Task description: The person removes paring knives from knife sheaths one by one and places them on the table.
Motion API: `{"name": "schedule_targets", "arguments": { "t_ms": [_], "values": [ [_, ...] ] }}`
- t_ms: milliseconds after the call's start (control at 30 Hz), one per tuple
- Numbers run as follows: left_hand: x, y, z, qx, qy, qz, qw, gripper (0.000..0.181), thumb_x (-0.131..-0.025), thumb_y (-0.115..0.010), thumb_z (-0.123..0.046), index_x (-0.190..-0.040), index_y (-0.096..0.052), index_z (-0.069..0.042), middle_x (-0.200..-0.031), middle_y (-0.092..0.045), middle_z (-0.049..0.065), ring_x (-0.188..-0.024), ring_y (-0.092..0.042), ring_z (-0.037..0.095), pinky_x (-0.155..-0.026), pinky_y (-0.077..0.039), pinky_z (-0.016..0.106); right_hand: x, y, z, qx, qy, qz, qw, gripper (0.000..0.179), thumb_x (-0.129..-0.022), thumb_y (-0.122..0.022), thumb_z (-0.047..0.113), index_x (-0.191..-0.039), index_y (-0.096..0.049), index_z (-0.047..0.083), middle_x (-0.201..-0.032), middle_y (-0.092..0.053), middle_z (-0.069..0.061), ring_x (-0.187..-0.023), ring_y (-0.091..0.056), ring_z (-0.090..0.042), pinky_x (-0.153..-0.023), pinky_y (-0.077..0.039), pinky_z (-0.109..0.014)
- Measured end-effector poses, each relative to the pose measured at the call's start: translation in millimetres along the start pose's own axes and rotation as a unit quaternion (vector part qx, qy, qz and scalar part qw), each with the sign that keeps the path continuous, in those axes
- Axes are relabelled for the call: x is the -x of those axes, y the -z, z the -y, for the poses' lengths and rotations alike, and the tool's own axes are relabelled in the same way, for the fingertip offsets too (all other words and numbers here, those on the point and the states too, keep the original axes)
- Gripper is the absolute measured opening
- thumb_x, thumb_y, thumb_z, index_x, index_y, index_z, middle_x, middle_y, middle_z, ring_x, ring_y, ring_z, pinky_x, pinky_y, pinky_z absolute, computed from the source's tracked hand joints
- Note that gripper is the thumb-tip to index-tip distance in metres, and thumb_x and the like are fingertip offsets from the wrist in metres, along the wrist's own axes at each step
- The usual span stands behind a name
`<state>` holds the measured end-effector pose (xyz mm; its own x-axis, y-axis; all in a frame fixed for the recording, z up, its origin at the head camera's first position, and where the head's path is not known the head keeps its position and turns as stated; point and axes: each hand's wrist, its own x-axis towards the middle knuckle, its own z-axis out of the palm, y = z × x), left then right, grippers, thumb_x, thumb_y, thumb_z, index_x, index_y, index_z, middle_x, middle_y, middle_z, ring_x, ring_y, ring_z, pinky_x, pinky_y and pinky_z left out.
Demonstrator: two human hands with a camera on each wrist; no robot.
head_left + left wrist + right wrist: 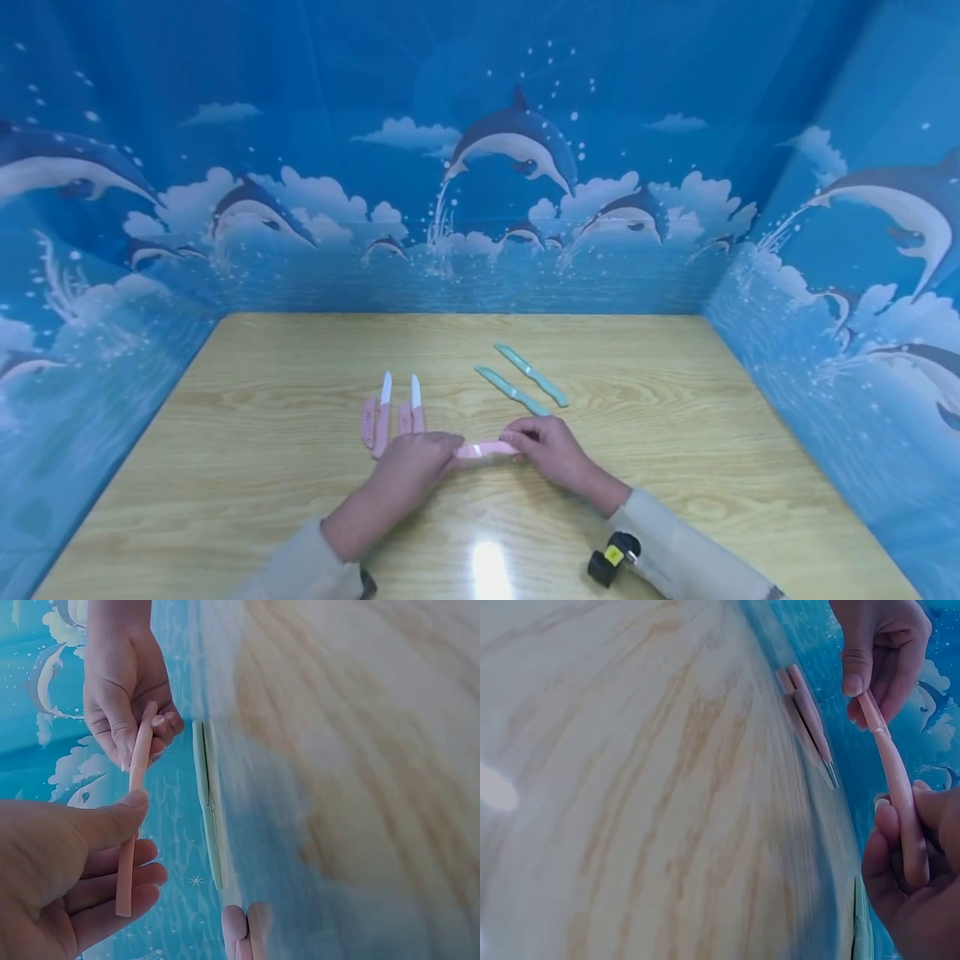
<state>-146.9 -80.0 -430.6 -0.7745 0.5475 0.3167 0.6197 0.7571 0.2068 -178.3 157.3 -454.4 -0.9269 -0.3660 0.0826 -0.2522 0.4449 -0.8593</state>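
Observation:
Both hands hold one pink sheathed knife (487, 449) level, in front of the body. At its sheath end my left hand (412, 471) pinches it between thumb and fingers. My right hand (555, 454) grips the handle end (909, 832) with curled fingers. The right wrist view shows the knife raised off the table, a seam visible where sheath meets handle. Just beyond the left hand lie two pink knives with bare white blades, one on the left (383, 417) and one on the right (417, 400), the latter's handle partly hidden by that hand.
Beside the bare knives lie two pink sheaths, a left one (368, 422) and a right one (405, 419). Two green knives, a farther one (531, 373) and a nearer one (513, 390), lie slantwise beyond the right hand. Dolphin-printed curtains (480, 275) border the wooden table (660, 400).

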Motion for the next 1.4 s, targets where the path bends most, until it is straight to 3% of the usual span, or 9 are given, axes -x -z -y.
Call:
{"name": "schedule_targets", "arguments": {
  "t_ms": [133, 267, 333, 433, 533, 633, 733, 967, 1400],
  "values": [
    [0.3, -0.3, -0.7, -0.004, -0.001, -0.001, 1.0, 0.014, -0.084, -0.074, -0.02, -0.093, -0.071, -0.01, -0.078, -0.071, 0.003, -0.063, -0.064, 0.012, -0.055, -0.054, 0.02, 1.1, -0.1, 1.1, 0.033, 0.028, 0.002, 0.9991, 0.015, -0.094, -0.064, 0.019, -0.094, -0.074, 0.007, -0.079, -0.07, 0.0, -0.067, -0.06, -0.012, -0.059, -0.053, -0.022],
    [0.9, -1.0, -1.0, -0.006, -0.004, -0.016, 0.9998, 0.008, -0.085, -0.073, -0.018, -0.086, -0.07, -0.012, -0.072, -0.068, 0.0, -0.058, -0.06, 0.009, -0.051, -0.051, 0.017, 3.1, 1.1, 5.3, 0.101, 0.09, -0.013, 0.9907, 0.019, -0.094, -0.065, 0.022, -0.1, -0.073, 0.005, -0.093, -0.073, -0.001, -0.08, -0.065, -0.009, -0.071, -0.057, -0.023],
    [1.0, -1.0, -0.7, -0.006, -0.005, -0.026, 0.9996, 0.007, -0.085, -0.074, -0.018, -0.084, -0.069, -0.012, -0.071, -0.068, -0.001, -0.057, -0.06, 0.008, -0.051, -0.05, 0.016, 4.4, 2.5, 8.3, 0.149, 0.129, -0.032, 0.98, 0.026, -0.091, -0.068, 0.025, -0.107, -0.071, 0.005, -0.102, -0.073, -0.004, -0.089, -0.067, -0.012, -0.079, -0.058, -0.027],
    [1.4, -0.6, -0.2, 0.001, -0.005, -0.037, 0.9993, 0.007, -0.085, -0.074, -0.018, -0.083, -0.069, -0.013, -0.071, -0.069, -0.001, -0.058, -0.06, 0.007, -0.052, -0.05, 0.015, 6.1, 4.5, 14.1, 0.229, 0.181, -0.055, 0.9549, 0.049, -0.084, -0.075, 0.035, -0.121, -0.065, 0.005, -0.118, -0.068, -0.008, -0.107, -0.065, -0.019, -0.093, -0.054, -0.034],
    [2.0, -0.4, 0.7, 0.011, 0.001, -0.04, 0.9991, 0.007, -0.084, -0.074, -0.018, -0.084, -0.07, -0.013, -0.073, -0.07, -0.001, -0.059, -0.061, 0.008, -0.053, -0.051, 0.015, 8.0, 4.8, 20.0, 0.292, 0.217, -0.048, 0.9303, 0.066, -0.077, -0.079, 0.042, -0.129, -0.06, 0.005, -0.129, -0.062, -0.01, -0.119, -0.059, -0.025, -0.101, -0.048, -0.039],
    [2.5, -0.8, 1.5, 0.017, 0.008, -0.037, 0.9991, 0.007, -0.085, -0.074, -0.019, -0.084, -0.07, -0.013, -0.073, -0.07, -0.001, -0.059, -0.061, 0.007, -0.053, -0.051, 0.015, 10.2, 2.9, 23.2, 0.332, 0.231, -0.026, 0.9144, 0.069, -0.075, -0.079, 0.043, -0.13, -0.059, 0.006, -0.129, -0.063, -0.01, -0.117, -0.06, -0.025, -0.1, -0.049, -0.04],
    [2.7, -1.7, 2.2, 0.022, 0.011, -0.037, 0.999, 0.006, -0.085, -0.073, -0.018, -0.084, -0.07, -0.013, -0.073, -0.069, -0.001, -0.059, -0.061, 0.007, -0.054, -0.051, 0.015, 12.2, 0.2, 23.4, 0.349, 0.237, -0.013, 0.9063, 0.06, -0.078, -0.079, 0.038, -0.125, -0.062, 0.005, -0.121, -0.067, -0.01, -0.111, -0.064, -0.024, -0.096, -0.052, -0.039],
    [3.9, -3.3, 3.4, 0.023, 0.007, -0.049, 0.9985, 0.006, -0.086, -0.072, -0.017, -0.083, -0.069, -0.012, -0.074, -0.07, -0.001, -0.062, -0.063, 0.008, -0.056, -0.052, 0.016, 15.1, -2.6, 22.2, 0.342, 0.229, -0.005, 0.9113, 0.031, -0.086, -0.073, 0.018, -0.114, -0.068, 0.004, -0.11, -0.071, -0.01, -0.101, -0.069, -0.023, -0.09, -0.056, -0.037],
    [0.6, -2.0, 2.3, 0.028, 0.018, -0.023, 0.9992, 0.009, -0.087, -0.071, -0.018, -0.08, -0.067, -0.014, -0.071, -0.068, -0.002, -0.059, -0.059, 0.007, -0.053, -0.05, 0.016, 13.3, -5.4, 21.1, 0.343, 0.23, -0.044, 0.9097, 0.021, -0.084, -0.075, 0.011, -0.104, -0.072, 0.005, -0.102, -0.073, -0.008, -0.094, -0.07, -0.021, -0.084, -0.058, -0.035]
  ]
}}
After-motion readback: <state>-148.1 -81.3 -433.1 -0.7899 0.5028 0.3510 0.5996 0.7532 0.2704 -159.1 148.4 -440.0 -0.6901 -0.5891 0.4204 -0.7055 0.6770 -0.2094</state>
